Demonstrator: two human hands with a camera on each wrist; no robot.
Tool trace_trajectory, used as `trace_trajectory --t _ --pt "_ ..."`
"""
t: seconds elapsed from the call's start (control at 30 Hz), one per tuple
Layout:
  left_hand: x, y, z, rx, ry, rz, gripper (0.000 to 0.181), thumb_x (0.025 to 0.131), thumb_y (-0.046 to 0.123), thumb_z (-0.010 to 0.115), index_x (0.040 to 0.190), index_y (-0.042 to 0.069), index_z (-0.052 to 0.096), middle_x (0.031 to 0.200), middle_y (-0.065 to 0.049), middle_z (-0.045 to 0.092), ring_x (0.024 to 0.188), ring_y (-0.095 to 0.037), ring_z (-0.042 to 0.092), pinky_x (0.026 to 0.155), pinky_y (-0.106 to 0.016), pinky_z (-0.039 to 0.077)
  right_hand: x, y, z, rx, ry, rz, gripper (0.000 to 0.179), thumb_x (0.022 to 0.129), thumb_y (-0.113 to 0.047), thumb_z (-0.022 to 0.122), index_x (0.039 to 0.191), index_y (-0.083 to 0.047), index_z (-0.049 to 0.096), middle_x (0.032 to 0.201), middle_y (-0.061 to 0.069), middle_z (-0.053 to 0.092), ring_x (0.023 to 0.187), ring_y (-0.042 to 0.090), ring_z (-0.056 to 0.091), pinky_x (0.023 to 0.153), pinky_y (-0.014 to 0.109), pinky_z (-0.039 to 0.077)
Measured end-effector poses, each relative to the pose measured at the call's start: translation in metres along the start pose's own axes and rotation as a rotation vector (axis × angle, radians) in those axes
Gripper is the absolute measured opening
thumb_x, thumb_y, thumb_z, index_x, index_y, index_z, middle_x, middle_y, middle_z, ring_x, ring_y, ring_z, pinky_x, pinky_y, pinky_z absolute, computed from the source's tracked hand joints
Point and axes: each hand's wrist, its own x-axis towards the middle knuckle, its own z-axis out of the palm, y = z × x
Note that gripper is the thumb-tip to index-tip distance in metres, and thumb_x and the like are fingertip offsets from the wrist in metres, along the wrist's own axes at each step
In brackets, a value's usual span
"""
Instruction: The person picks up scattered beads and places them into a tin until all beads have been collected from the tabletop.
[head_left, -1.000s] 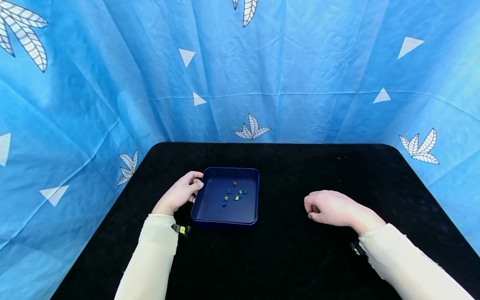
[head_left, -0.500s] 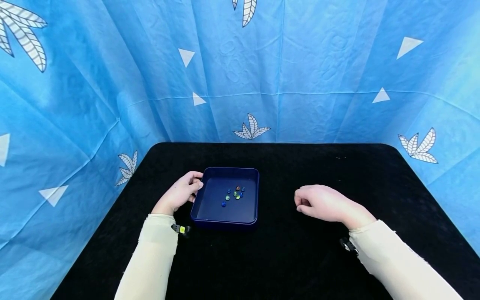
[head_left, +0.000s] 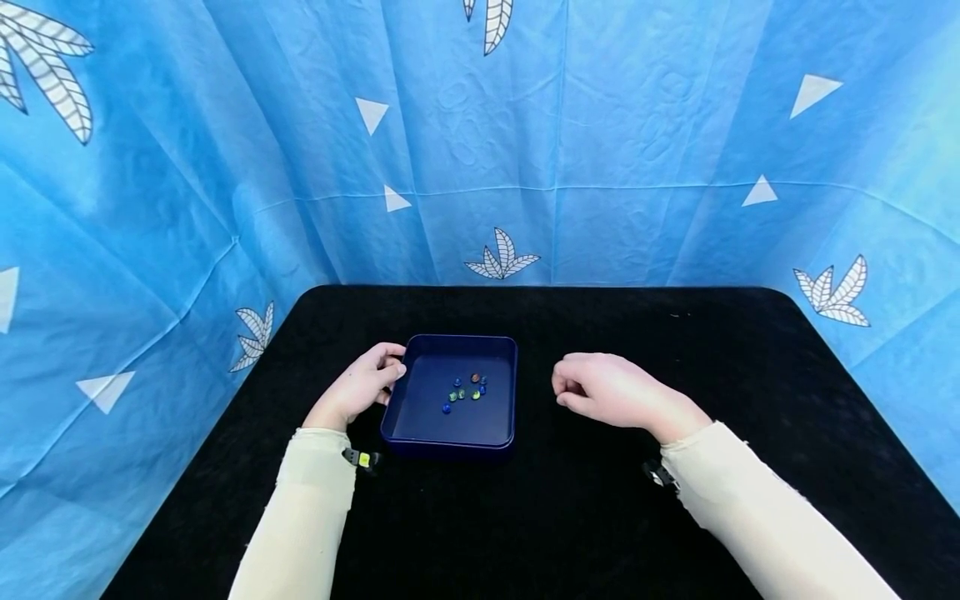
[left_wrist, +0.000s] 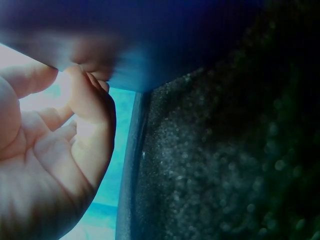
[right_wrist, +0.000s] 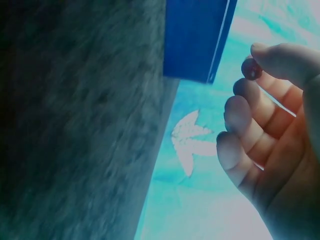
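Observation:
A square, dark blue tray (head_left: pixel 480 427) with low walls lies on the black table. Several small glass marbles (head_left: pixel 476 395), blue, green-yellow and one orange-brown, are scattered in its middle. My left hand (head_left: pixel 358 385) grips the tray's left wall, thumb at the rim and fingers against the outside. In the left wrist view the bent fingers (left_wrist: pixel 90 107) touch the wall. To the right of the tray, my right hand (head_left: pixel 618 390) is held apart from it. Thumb and forefinger there pinch a dark reddish marble (right_wrist: pixel 251 69), seen only in the right wrist view.
Black cloth covers the table (head_left: pixel 480 533) around the tray. A blue curtain (head_left: pixel 637 150) with white leaves and triangles hangs behind the table and on both sides. Tiny light specks (head_left: pixel 679 315) lie toward the back right.
My right hand has moved left and slightly away from me, nearer the tray. Some marbles, the orange-brown one among them, have rolled a little. My left hand and the tray hold their place.

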Motion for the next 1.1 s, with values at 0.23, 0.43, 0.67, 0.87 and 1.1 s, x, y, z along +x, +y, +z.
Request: trace_trajectory --t 0.23,0.43,0.67,0.87,1.1 --pt "-0.001 -0.001 -0.002 0.002 0.002 0.002 0.043 0.106 0.015 0.052 0.145 0.001 0.042 0.106 -0.015 0.050 0.086 -0.035 0.057 0.065 -0.037 0.054 0.032 -0.019 0.001 -0.020 0.050 -0.053 0.019 0.094 -0.015 0.069 0.087 -0.030 0.061 0.088 -0.014 0.052 0.069 0.003 0.049 0.065 0.025 0.046" --pt "-0.001 -0.002 -0.003 -0.005 -0.004 -0.014 0.044 0.106 0.013 0.050 0.146 -0.002 0.039 0.106 -0.014 0.049 0.090 -0.040 0.055 0.065 -0.038 0.054 0.064 -0.036 0.000 -0.020 0.070 -0.121 0.015 0.095 -0.013 0.068 0.090 -0.027 0.063 0.091 -0.011 0.054 0.073 0.004 0.051 0.066 0.025 0.047" --pt "0.000 0.001 0.000 -0.006 -0.011 -0.003 0.044 0.106 0.016 0.053 0.146 0.001 0.041 0.106 -0.014 0.050 0.088 -0.035 0.056 0.066 -0.038 0.055 0.097 -0.049 -0.003 0.021 0.052 -0.088 0.011 0.097 -0.015 0.063 0.098 -0.026 0.066 0.098 -0.014 0.055 0.079 0.004 0.054 0.073 0.026 0.048" --pt "0.002 0.004 0.004 -0.004 -0.020 -0.002 0.045 0.106 0.016 0.052 0.146 0.000 0.041 0.110 -0.017 0.051 0.087 -0.033 0.057 0.066 -0.038 0.055 0.106 -0.051 0.001 0.023 0.041 -0.078 0.010 0.098 -0.019 0.061 0.102 -0.028 0.065 0.101 -0.014 0.054 0.080 0.002 0.055 0.073 0.025 0.049" --pt "0.002 0.001 0.001 -0.009 -0.022 0.008 0.044 0.105 0.015 0.053 0.145 -0.001 0.041 0.107 -0.016 0.051 0.087 -0.034 0.057 0.066 -0.039 0.056 0.096 -0.045 -0.003 -0.007 0.039 -0.027 0.011 0.098 -0.020 0.061 0.103 -0.028 0.066 0.103 -0.013 0.055 0.081 0.004 0.056 0.075 0.028 0.049"
